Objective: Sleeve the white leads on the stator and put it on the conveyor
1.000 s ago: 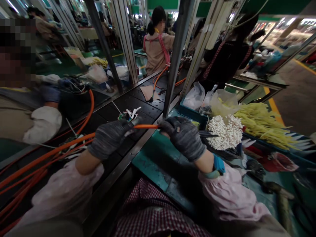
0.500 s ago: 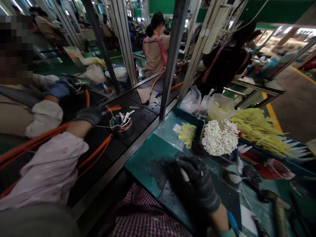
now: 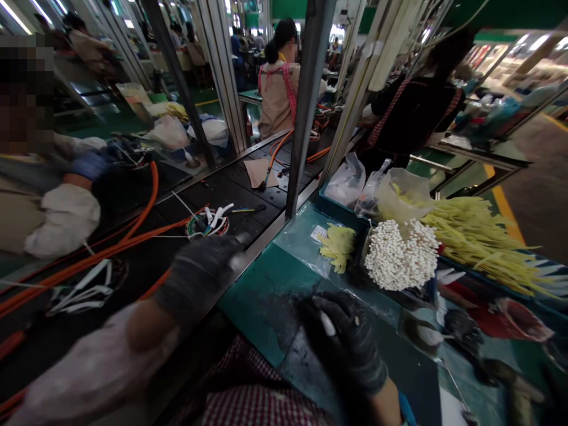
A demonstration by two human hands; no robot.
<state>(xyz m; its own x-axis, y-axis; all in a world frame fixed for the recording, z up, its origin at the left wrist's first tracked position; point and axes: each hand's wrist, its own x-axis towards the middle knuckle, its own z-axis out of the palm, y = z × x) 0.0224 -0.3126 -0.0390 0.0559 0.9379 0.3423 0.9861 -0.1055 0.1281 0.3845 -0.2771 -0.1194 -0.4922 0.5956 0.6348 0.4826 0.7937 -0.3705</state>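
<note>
My left hand (image 3: 199,275), in a grey glove, hovers over the near edge of the black conveyor (image 3: 248,189); it is smeared by motion and its fingers do not show. Just beyond it lie a small coil of coloured wires with white connectors (image 3: 208,223) and long orange cables (image 3: 110,248). My right hand (image 3: 348,340), in a dark glove, rests on the green bench top (image 3: 261,296) with its fingers curled. A small white spot shows between those fingers; I cannot make out what it is.
On the bench to the right stand a bunch of white-tipped parts (image 3: 399,254), a bag of small yellow pieces (image 3: 337,242) and a heap of yellow strips (image 3: 474,236). A steel post (image 3: 306,106) rises at the bench's edge. Other people work along the line.
My left hand has drawn back from the far side of the conveyor towards me, leaving the orange cable there. My right hand has stayed curled on the bench.
</note>
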